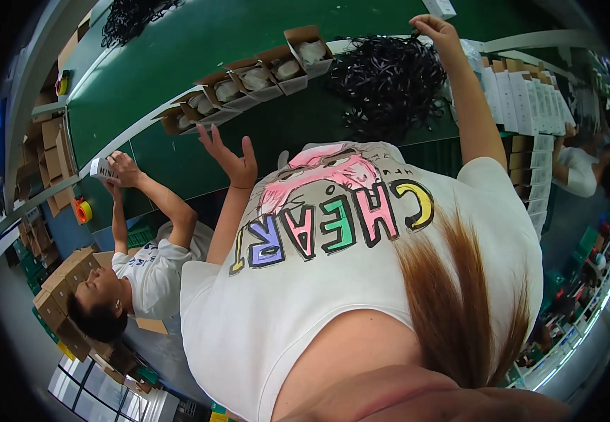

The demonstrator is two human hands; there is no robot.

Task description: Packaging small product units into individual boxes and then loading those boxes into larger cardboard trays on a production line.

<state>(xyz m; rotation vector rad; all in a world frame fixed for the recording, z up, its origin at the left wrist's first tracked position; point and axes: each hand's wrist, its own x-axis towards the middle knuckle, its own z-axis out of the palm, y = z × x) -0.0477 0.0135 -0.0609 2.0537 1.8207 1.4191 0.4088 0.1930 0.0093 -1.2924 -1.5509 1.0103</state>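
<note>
My left hand (233, 160) is held over the near side of the green table, fingers spread and nothing in it. Just beyond its fingertips runs a row of several small open boxes (261, 93), white outside and brown inside, each with a pale plastic-wrapped item in it. A tangled heap of thin black cords (389, 83) lies to the right of the row. At the far edge of this heap my right hand (440, 34) pinches a black cord between thumb and fingertips. How much of that cord is lifted I cannot tell.
On the left, a co-worker (147, 271) holds a small white box (102, 169). Upright white boxes (523, 98) line the right side. Another black cord heap (132, 20) lies far left, and a white box (440, 8) at the far edge. Yellow tape (83, 209) hangs by the table's left edge.
</note>
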